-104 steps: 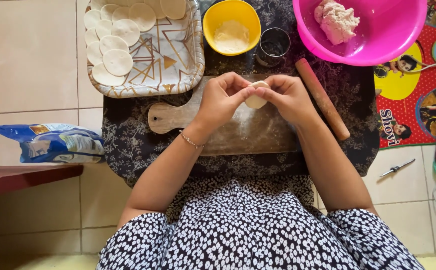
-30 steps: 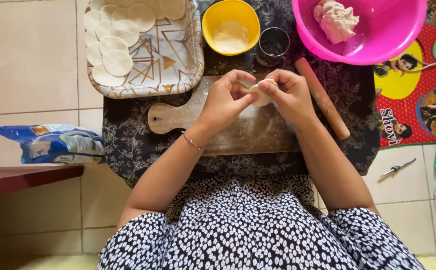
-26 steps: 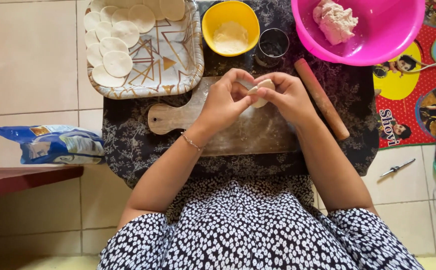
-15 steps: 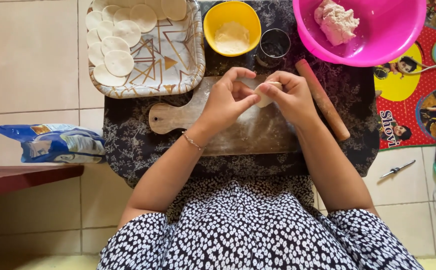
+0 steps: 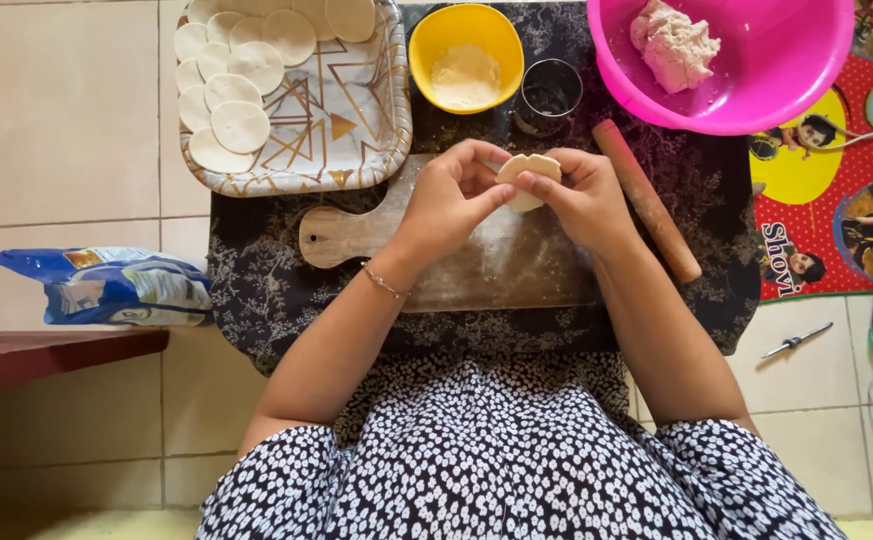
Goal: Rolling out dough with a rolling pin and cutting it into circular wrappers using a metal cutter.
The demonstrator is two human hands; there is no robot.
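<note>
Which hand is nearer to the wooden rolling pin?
Right. The right hand holds the dough piece just beside the rolling pin, nearly touching it. The left hand pinches the dough from the far side, farther from the pin.

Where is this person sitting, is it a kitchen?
Probably a home floor set up for cooking: tiles lie all around, and a wooden board, a rolling pin and a pink bowl of dough sit on a dark cloth.

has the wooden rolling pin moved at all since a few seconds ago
No. The rolling pin lies at the same slant beside the wooden board, its top end just under the pink bowl, as before.
</note>
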